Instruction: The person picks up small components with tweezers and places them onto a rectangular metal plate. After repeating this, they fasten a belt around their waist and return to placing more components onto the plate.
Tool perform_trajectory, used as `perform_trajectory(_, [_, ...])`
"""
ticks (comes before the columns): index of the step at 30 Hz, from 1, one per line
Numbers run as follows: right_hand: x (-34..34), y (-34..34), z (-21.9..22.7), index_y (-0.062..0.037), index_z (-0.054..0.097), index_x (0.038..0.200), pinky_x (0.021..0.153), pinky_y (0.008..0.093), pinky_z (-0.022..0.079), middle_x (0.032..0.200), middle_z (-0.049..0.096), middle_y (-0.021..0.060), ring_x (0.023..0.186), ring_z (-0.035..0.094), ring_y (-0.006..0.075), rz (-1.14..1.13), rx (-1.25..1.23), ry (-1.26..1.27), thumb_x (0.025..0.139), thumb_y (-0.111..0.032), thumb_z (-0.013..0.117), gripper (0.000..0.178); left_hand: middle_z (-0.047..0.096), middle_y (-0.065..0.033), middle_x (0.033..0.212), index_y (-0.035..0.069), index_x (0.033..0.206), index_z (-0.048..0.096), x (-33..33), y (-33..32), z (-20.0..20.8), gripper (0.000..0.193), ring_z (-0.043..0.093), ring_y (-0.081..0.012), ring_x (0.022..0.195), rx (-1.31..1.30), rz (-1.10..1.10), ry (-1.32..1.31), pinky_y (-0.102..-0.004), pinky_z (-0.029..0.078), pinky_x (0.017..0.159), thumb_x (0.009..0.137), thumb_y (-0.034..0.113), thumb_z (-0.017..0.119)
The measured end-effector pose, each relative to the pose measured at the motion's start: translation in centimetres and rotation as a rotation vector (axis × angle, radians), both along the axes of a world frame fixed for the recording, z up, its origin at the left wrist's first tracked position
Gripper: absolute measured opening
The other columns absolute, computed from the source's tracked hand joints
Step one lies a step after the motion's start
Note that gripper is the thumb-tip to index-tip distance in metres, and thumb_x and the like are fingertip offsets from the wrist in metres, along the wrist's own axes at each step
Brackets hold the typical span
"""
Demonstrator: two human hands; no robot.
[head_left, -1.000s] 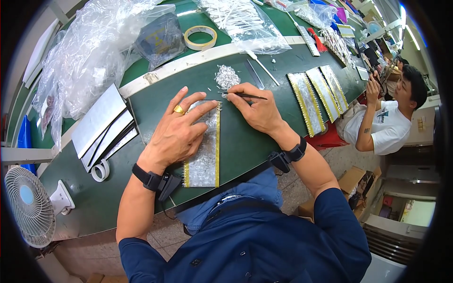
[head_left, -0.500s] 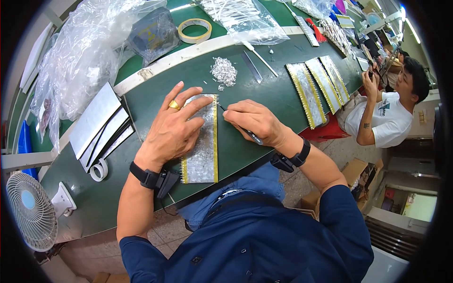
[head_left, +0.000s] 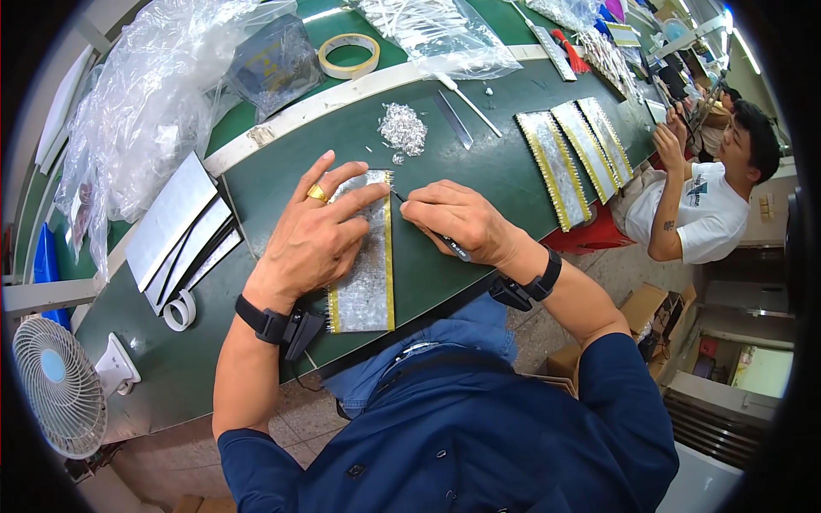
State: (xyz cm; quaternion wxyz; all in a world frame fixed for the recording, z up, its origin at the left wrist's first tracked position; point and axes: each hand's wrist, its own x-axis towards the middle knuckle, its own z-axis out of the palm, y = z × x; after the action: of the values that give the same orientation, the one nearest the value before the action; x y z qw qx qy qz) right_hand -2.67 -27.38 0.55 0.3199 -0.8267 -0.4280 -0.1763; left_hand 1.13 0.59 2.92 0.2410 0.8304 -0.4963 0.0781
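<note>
Under my left hand lies a silvery flat strip with yellow tape along its long edges and small pins along its sides. The left hand rests on it with fingers spread, its index fingertip near the far right corner. My right hand pinches a pair of slim black tweezers, whose tip meets the strip's right edge close to that corner. Whether the tip holds a tiny piece is too small to tell. Just beyond the strip is a pile of small clear-silvery pieces.
Similar strips lie to the right, near a seated person. A metal blade and a white stick sit beyond the pile. Left are grey sheets, a white tape roll and a fan. Plastic bags and a yellow tape roll lie behind.
The tweezers' tip and right hand have shifted very slightly to the left, toward the strip's edge. My left hand stays on the strip almost unmoved.
</note>
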Motion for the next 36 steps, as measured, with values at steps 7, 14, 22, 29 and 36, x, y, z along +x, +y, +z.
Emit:
perform_trajectory(7, [0.1,0.1,-0.1,0.0031,0.072,0.115,0.083,0.04,0.061,0.106,0.075,0.0156,0.094,0.074,0.0322,-0.012,0.006,-0.009,0.082,0.007,0.083,0.035,0.072,0.0,0.14,0.008,0.073,0.073,0.1,0.0,-0.2,0.006,0.055,-0.0308,0.146,0.034,-0.01,-0.015,-0.0574,0.03,0.135,0.079,0.006,0.076])
perform_trajectory(14, [0.1,0.6,-0.1,0.0036,0.075,0.113,0.079,0.0336,0.061,0.104,0.077,0.0133,0.089,0.077,0.0251,-0.23,0.226,0.041,0.095,0.003,0.081,0.02,0.071,0.0003,0.142,0.008,0.072,0.073,0.1,0.2,-0.1,0.006,0.054,-0.0308,0.147,0.067,-0.024,-0.027,-0.0574,0.03,0.135,0.077,0.007,0.076])
perform_trajectory(22, [0.6,1.0,-0.3,0.003,0.075,0.12,0.083,0.0268,0.062,0.108,0.079,0.0093,0.096,0.075,0.0107,-0.433,0.399,0.525,0.103,-0.005,0.079,0.019,0.07,-0.0024,0.145,0.008,0.071,0.07,0.1,0.2,-0.2,0.008,0.054,-0.0309,0.147,0.017,0.004,-0.026,-0.0574,0.031,0.134,0.077,0.007,0.076])
perform_trajectory(29, [0.6,1.2,0.0,0.0024,0.075,0.121,0.086,0.0284,0.062,0.108,0.079,0.0088,0.098,0.075,0.012,-0.467,0.436,0.49,0.103,-0.006,0.078,0.02,0.07,-0.0046,0.143,0.007,0.071,0.069,0.1,0.2,-0.2,0.009,0.055,-0.0309,0.146,0.005,0.016,-0.035,-0.0577,0.032,0.134,0.077,0.006,0.075])
perform_trajectory(36, [0.5,1.1,0.1,0.0025,0.075,0.121,0.087,0.0286,0.062,0.108,0.079,0.0081,0.098,0.075,0.012,-0.479,0.424,0.541,0.104,-0.009,0.078,0.021,0.069,-0.0045,0.145,0.005,0.071,0.063,0.2,0.2,-0.4,0.013,0.055,-0.0319,0.146,-0.018,0.016,-0.025,-0.0583,0.032,0.133,0.076,0.003,0.075])
